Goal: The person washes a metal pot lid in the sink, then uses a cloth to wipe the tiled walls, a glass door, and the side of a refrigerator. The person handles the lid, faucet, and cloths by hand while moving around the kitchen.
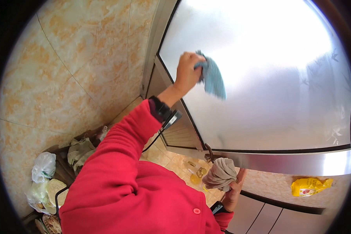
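Observation:
My left hand [189, 70] grips a blue-green cloth [213, 76] in front of a door's frosted glass panel [245, 111]. The cloth's loose end hangs down and is slightly blurred; whether it touches the glass I cannot tell. Lower right, my right hand [235, 191] is at the metal edge of the door [269, 161] and has a bunched grey-beige cloth [220, 174] in its grasp. Part of that hand is hidden behind the cloth. A curved door handle [209, 152] sticks out just above this cloth.
Marbled wall tiles [76, 58] rise at the left. Plastic bags of produce [44, 166] lie along that wall. A bottle of yellow liquid [196, 177] stands on the tiled floor. At the right, a yellow packet [310, 186] lies on a stone-patterned surface above pale cabinet fronts [260, 215].

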